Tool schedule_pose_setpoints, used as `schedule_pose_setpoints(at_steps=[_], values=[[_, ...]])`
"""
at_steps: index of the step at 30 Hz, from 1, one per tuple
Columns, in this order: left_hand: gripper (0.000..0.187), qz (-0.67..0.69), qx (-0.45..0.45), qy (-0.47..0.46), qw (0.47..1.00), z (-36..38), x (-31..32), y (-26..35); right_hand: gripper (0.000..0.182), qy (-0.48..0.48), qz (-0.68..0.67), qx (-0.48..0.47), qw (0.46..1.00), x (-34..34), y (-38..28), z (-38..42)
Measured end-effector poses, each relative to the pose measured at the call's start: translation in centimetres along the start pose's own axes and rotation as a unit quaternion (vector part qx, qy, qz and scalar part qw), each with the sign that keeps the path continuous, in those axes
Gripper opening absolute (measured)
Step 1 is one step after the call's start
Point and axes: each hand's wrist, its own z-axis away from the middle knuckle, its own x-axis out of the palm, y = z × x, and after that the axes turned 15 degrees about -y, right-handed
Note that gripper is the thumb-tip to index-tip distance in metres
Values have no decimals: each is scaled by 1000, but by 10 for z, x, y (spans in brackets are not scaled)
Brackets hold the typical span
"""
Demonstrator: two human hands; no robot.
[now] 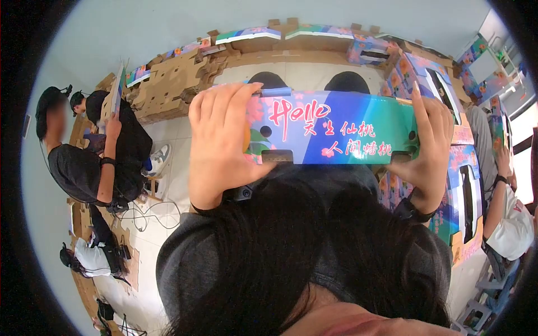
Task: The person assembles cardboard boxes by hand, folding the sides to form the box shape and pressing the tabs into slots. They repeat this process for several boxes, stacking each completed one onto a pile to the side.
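Note:
A printed cardboard box [336, 131] is held up in front of my chest, its long side toward me. That side is blue, purple and green, with red "Hello" lettering, Chinese characters and notches along the lower edge. My left hand [221, 140] wraps round the left end, fingers over the top edge and thumb underneath. On the opposite end my right hand [431, 137] grips in the same way, thumb below. The far side of the box is hidden from me.
Brown cardboard sheets [162, 84] are piled along the far wall. Printed boxes [465, 190] with dark handle slots stack up on the right. People work at left and right, one person [84, 168] holding a printed panel. Cables [148, 215] lie on the floor.

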Motion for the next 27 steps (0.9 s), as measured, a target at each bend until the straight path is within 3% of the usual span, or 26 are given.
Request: schedule_pose_setpoints(at_steps=[8,10,15,18,19,22,23,26,27], values=[[103,-26,0,101,995,-13,22,-21,102,71,96,-46,992,3,20,-32],[111,-44,-12,122,991,-15,51,-33,80,103,143,-53,983,39,39,-27],[121,44,-56,-140,988,16,60,-22,43,180,227,-67,955,143,73,6],[111,80,-30,-129,988,18,54,-25,68,154,151,-6,976,177,85,33],[97,97,-40,-75,992,18,56,-29,74,153,158,-7,975,181,88,40],[86,-47,-121,-95,987,17,67,-50,89,129,144,-8,981,183,85,56],[78,-11,-125,-79,989,16,71,-57,91,105,115,-7,988,177,79,63],[83,57,-196,-64,977,17,92,-72,94,51,52,-28,997,163,76,77],[94,34,-215,-100,971,18,93,-72,92,38,46,-16,998,154,73,78]])
